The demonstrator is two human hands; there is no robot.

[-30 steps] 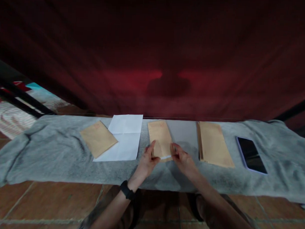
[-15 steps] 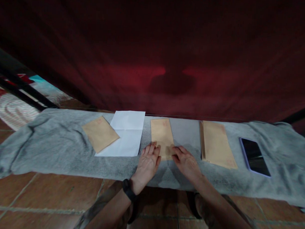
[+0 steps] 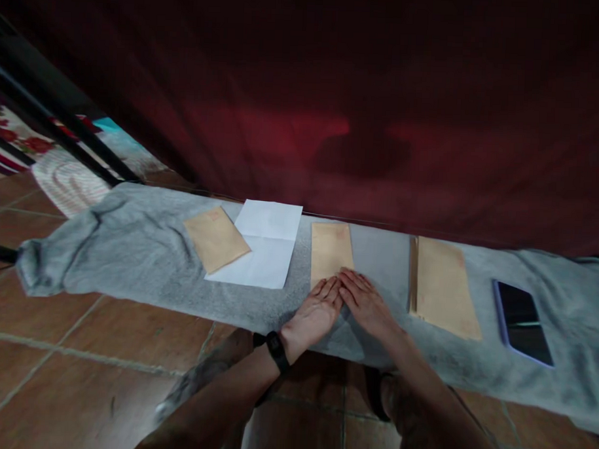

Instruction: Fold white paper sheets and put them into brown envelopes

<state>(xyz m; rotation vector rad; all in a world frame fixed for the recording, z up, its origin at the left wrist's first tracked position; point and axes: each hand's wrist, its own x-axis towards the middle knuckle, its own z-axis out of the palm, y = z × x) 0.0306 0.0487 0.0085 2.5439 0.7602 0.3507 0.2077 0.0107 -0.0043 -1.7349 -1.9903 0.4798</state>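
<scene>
At far left, a red-flowered fabric point(image 3: 22, 133) and a striped pale cloth point(image 3: 72, 180) show behind dark bars point(image 3: 77, 131), above a floor of reddish-brown tiles point(image 3: 43, 386). Grey cloth point(image 3: 126, 244) drapes the long, narrow counter point(image 3: 250, 308), rumpled at its left end. A brown envelope point(image 3: 218, 238) lies askew on the grey cloth, its right side overlapping a white sheet point(image 3: 269, 253) that bears a crease across its width.

Near the centre, a person's left hand point(image 3: 318, 315), a black wristband point(image 3: 278, 351) at the wrist, rests palm down on the near end of a second envelope point(image 3: 331, 244), its grip flattened, fingers extended and close together. That envelope lies flat on the cloth just right of the white sheet, its far end in plain sight and its near end covered by the hands. The right hand point(image 3: 372, 312) comes in from the other side, also palm down with its grip flattened, its fingertips meeting or nearly meeting those of the left over the paper.

Farther right, apart from the hands, sits a stack of brown envelopes point(image 3: 447, 288), and beyond it a dark-screened phone point(image 3: 525, 321) in a lilac case. A deep red curtain point(image 3: 383, 77) hangs behind the counter.
</scene>
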